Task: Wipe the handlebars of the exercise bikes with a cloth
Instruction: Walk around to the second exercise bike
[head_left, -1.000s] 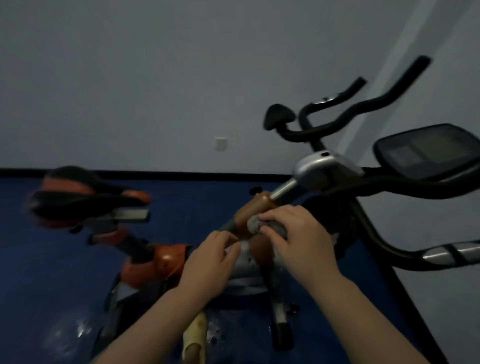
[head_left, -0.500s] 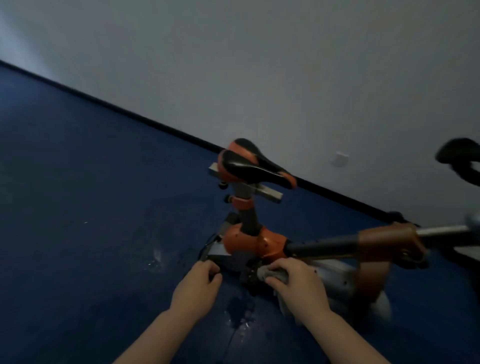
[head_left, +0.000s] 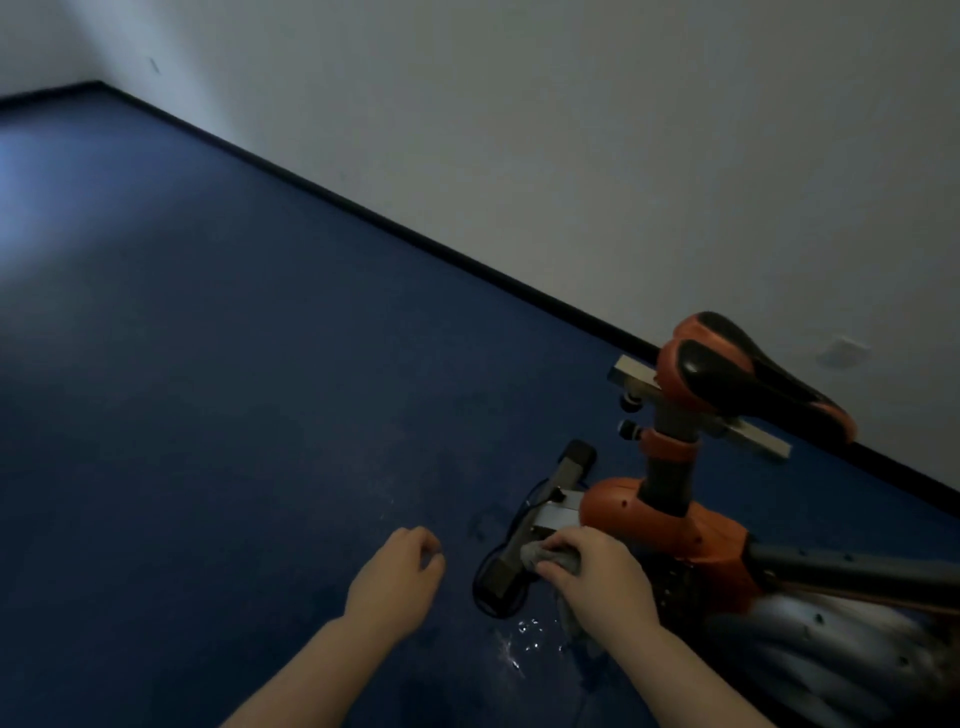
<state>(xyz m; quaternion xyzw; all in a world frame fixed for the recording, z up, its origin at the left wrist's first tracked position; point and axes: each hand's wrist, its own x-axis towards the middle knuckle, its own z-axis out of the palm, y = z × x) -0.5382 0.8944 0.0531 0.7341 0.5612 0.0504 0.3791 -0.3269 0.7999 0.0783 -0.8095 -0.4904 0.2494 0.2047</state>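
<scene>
A dim room. Dark blue floor (head_left: 218, 395) spreads wide to the left of the gripped spot and ahead of it, paler where light falls at the far left edge. A black skirting strip (head_left: 415, 236) runs diagonally above, meeting a plain pale wall (head_left: 571, 130). A small white wall plate (head_left: 844, 353) sits up and right.

Left hand (head_left: 396, 584): bare, no glove, ring or watch visible.
Right hand (head_left: 602, 582): bare too.
Forearms: uncovered to the near frame edge, no sleeves showing.
</scene>
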